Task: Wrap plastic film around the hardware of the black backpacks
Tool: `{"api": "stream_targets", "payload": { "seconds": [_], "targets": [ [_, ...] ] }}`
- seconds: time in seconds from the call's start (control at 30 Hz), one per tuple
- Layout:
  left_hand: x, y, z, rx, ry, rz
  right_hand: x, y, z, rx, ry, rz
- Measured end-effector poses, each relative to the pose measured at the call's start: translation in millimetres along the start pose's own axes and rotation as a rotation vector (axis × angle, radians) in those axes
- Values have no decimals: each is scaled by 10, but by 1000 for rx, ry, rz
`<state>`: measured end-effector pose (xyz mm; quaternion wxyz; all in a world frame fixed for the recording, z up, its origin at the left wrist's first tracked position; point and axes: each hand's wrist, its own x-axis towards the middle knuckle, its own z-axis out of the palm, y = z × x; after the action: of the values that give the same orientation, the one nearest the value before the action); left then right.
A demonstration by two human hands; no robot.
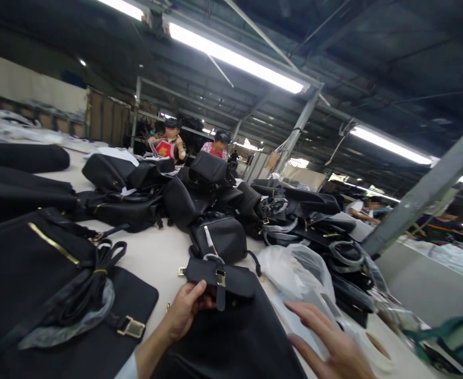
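Observation:
In front of me lies a black bag point(235, 342) with a flap point(237, 281), a strap and a gold buckle point(220, 278). My left hand point(181, 313) grips the edge of that flap, thumb on top and fingers curled beneath, where they are partly hidden. To the right of the bag, my right hand point(329, 339) is spread, thumb apart from the fingers, and holds nothing. It is slightly blurred, over a pale sheet point(306, 321) next to clear plastic wrap point(298, 268).
A larger black bag point(26, 273) with a gold zip and bundled straps fills the left. Several black bags point(207, 200) are heaped across the white table point(156, 252). A tape roll point(377, 347) is at right. Two people point(168, 145) are across the table; a slanted metal post point(421, 195) rises at right.

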<state>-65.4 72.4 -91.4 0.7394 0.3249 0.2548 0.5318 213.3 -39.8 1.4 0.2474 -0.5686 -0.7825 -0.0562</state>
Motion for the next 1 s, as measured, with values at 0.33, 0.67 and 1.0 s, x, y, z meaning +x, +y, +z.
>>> {"api": "stream_targets", "payload": {
  "seconds": [0.33, 0.67, 1.0],
  "targets": [
    [-58, 157, 6, 71, -37, 83, 1459, -212, 596, -5, -157, -55],
    [-116, 340, 228, 1023, -285, 31, 1642, 61, 1483, 200, 213, 199],
    [326, 84, 443, 1280, -453, -41, 1179, 359, 2052, 651, 347, 418]
  ]
}}
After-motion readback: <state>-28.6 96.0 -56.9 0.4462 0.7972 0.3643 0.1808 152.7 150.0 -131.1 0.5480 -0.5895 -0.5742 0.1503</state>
